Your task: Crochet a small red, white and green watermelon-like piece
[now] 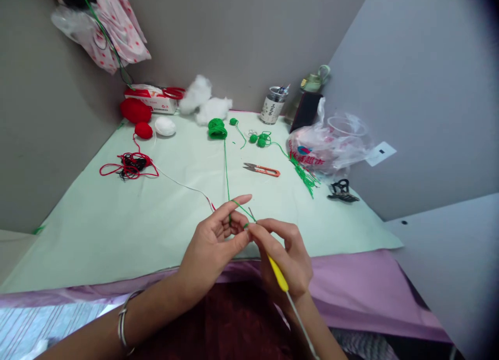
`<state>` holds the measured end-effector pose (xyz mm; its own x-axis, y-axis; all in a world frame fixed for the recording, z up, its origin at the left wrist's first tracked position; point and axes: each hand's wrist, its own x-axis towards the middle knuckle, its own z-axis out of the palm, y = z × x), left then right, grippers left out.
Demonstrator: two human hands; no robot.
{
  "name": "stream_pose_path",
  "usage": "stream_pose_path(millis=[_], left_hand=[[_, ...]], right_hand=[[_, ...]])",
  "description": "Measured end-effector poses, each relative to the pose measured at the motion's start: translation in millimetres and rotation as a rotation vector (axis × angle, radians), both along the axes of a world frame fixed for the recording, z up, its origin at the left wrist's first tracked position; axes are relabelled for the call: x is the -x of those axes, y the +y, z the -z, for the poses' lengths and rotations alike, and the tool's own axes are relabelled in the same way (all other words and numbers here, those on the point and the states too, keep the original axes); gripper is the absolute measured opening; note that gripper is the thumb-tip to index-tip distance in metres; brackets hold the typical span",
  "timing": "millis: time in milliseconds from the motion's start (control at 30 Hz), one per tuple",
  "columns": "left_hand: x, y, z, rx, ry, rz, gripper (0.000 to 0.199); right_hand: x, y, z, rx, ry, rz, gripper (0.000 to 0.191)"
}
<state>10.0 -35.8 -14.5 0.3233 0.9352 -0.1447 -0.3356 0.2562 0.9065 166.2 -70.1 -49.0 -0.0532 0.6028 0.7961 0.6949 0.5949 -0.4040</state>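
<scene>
Green yarn (226, 167) runs from a green yarn ball (217, 128) down to my left hand (218, 238). It passes over the raised index finger and around the lower fingers. My left thumb and fingers pinch a small green crocheted piece (246, 226). My right hand (286, 251) grips a crochet hook by its yellow handle (277, 273), and the metal tip meets the yarn just above the small piece. The two hands touch at the fingertips near the table's front edge. A white cord hangs from the handle's end.
Orange-handled snips (262, 169) lie beyond the hands. Small green balls (261, 140), cut green strands (306, 177), a black hair clip (343, 191) and a plastic bag (327, 144) are at right. Red yarn (135, 111), a white ball (165, 126) and tangled strands (132, 165) are at left.
</scene>
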Motion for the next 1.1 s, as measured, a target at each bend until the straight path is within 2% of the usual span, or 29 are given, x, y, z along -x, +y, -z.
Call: stream_pose_path(millis=[133,300,433,533,700,967,1100], left_hand=[[2,4,-2.8,0.135,-0.105,0.05,0.053],[4,5,-3.2,0.148,-0.085,0.076,0.051],[5,5,-2.2,0.141,-0.061,0.084,0.046],[6,5,-2.1,0.131,-0.049,0.078,0.041],[7,6,-2.5,0.11,-0.051,0.084,0.039],[7,6,-3.8,0.096,-0.016,0.059,0.035],[7,5,-3.5,0.095,-0.041,0.082,0.033]], right_hand=[[0,1,-9.0,0.131,0.295,-0.106,0.034],[-1,6,-13.6,0.28,0.701,-0.195,0.022],[-2,9,-9.9,0.366,0.878,-0.307,0.022],[-2,8,-10.2,0.373,0.869,-0.31,0.023],[-1,1,-15.0,0.307,0.665,-0.169,0.022],[-3,6,-14.8,0.361,0.812,-0.319,0.022],[-3,4,-13.2,0.326,0.763,-0.276,0.021]])
